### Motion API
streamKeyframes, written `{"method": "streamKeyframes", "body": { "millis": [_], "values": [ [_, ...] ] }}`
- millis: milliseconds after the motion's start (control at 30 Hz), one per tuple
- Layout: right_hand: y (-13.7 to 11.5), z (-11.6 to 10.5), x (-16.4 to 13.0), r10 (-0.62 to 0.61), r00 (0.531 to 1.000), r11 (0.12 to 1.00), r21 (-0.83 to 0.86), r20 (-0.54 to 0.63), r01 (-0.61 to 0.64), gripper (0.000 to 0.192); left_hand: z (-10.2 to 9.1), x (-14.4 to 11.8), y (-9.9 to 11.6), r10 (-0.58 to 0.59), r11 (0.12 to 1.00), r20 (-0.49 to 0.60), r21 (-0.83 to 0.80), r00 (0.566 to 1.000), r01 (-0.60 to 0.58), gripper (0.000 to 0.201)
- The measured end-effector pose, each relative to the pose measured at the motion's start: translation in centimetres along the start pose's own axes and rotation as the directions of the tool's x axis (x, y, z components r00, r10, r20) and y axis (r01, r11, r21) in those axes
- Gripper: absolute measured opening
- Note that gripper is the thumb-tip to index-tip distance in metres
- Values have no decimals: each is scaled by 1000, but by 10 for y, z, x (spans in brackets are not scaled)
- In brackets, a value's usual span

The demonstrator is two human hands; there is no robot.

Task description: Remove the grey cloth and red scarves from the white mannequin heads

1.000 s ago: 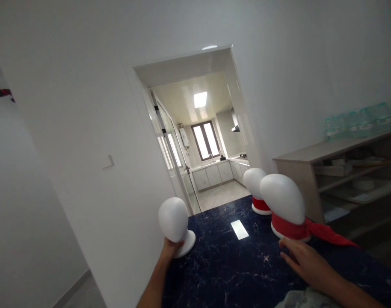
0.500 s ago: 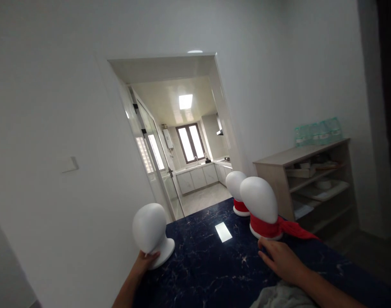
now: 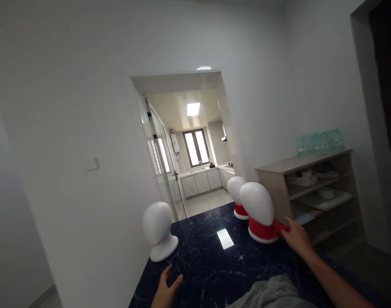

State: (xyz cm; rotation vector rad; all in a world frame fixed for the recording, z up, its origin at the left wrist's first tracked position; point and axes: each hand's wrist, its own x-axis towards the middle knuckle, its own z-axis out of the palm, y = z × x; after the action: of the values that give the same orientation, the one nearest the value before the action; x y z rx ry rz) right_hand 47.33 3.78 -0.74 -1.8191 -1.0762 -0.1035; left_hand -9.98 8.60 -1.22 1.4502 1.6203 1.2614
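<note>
On the right of the dark marbled table stands a white mannequin head (image 3: 257, 203) with a red scarf (image 3: 262, 230) tied round its neck. My right hand (image 3: 296, 238) grips the scarf's loose end beside the knot, partly covering it. A bare white mannequin head (image 3: 157, 224) stands upright at the table's left edge. Just in front of it is my left hand (image 3: 167, 288), fingers apart and holding nothing. Behind the nearer right head is another mannequin head (image 3: 236, 189), with a red scarf (image 3: 241, 210) at its neck, partly hidden.
The blue-black table (image 3: 208, 265) reflects a bright light patch. Grey cloth (image 3: 272, 293) lies at its near edge. A wooden shelf unit (image 3: 279, 164) with bottles (image 3: 320, 142) on top stands at the right. Beyond is a doorway with a glass door (image 3: 163, 149).
My left hand has let go of the bare head and drawn back toward me. My right hand has moved right and taken hold of the scarf's tail. The view has shifted slightly.
</note>
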Motion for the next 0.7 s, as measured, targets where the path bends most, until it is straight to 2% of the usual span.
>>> {"method": "streamKeyframes", "body": {
  "millis": [67,167,300,400,467,567,700],
  "values": [
    [-3,9,1,-4,996,1000,22,94,2,50,17,-29,6,4,988,147,-151,989,19,87],
    [-13,15,3,-33,982,997,69,187,20,36,37,-48,10,47,955,254,-294,966,31,84],
    [-26,7,8,-79,975,990,134,208,52,21,44,-36,6,14,976,327,-210,945,58,75],
    [-40,6,1,-128,973,977,195,191,90,20,44,-21,-7,77,986,300,-167,951,-28,75],
    [-57,12,-9,-144,972,971,216,188,102,16,46,-15,-16,122,987,281,-138,952,-86,81],
    [-93,34,-33,-158,961,963,250,225,100,11,52,-15,-23,150,989,284,-44,947,-143,92],
    [-152,69,-68,-197,926,938,337,323,82,10,58,-23,-14,223,970,332,22,917,-244,102]
  ]
}}
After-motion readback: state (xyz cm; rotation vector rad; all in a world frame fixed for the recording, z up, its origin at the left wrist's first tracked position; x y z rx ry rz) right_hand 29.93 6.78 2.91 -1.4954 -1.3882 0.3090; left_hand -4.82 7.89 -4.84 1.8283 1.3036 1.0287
